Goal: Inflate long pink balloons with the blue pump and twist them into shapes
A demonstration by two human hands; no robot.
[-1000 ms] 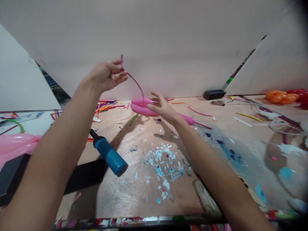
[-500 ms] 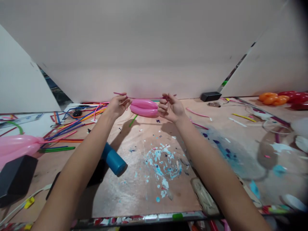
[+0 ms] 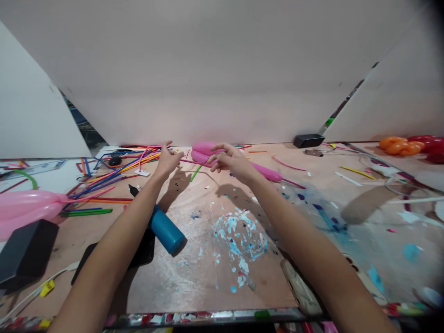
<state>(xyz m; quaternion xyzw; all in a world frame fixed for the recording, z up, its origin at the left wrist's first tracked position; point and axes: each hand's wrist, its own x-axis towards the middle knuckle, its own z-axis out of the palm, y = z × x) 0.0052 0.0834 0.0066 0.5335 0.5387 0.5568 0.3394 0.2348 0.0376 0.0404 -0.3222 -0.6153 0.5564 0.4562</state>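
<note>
My left hand (image 3: pixel 169 161) is at the back of the work board, its index finger raised and its other fingers closed on the thin end of a pink balloon strip. To its right, my right hand (image 3: pixel 231 162) has curled fingers held apart, in front of a twisted pink balloon (image 3: pixel 204 149) with rounded lobes. Those fingers partly cover the lobes, and I see nothing gripped in them. From behind the right wrist a long pink balloon section (image 3: pixel 267 172) runs right into a thin uninflated tail. Under the lobes lies a short green strip (image 3: pixel 196 172).
A blue cylinder (image 3: pixel 168 230) lies by my left forearm, over a black flat object (image 3: pixel 144 252). Loose uninflated balloons (image 3: pixel 118 173) spread at left, near another pink balloon (image 3: pixel 31 206). Blue flakes (image 3: pixel 239 236) litter the board. A black box (image 3: pixel 308 140) and orange balloon (image 3: pixel 400 146) stand back right.
The thin pink strip, earlier stretched between both hands, now trails from my left hand. My right hand has moved left and opened in front of the pink lobes, uncovering the long pink section.
</note>
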